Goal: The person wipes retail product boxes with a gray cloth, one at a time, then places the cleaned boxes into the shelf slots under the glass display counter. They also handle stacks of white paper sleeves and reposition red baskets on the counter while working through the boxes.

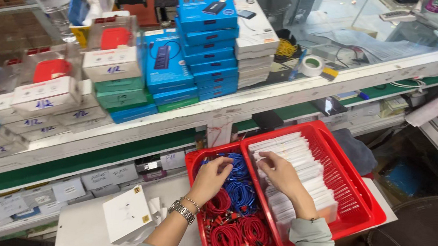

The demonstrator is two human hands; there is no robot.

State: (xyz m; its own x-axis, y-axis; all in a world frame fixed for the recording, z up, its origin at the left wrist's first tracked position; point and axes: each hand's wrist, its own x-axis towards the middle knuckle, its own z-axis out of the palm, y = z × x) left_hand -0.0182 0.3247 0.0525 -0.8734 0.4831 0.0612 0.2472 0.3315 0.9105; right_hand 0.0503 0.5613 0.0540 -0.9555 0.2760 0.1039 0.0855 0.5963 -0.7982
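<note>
In red basket (361,186), hands (248,176) bent down

Glossy red plastic mesh basket (359,202); matt white paper packets (304,169); shiny metal watch (182,210) (link bracelet); glass-topped shelf (358,23).

Two baskets (362,203) sit side by side before the counter (268,98): coiled cables (235,211) fill the left one, packets (298,168) the right. Stacked boxes (207,41) stand on the counter behind them.
</note>
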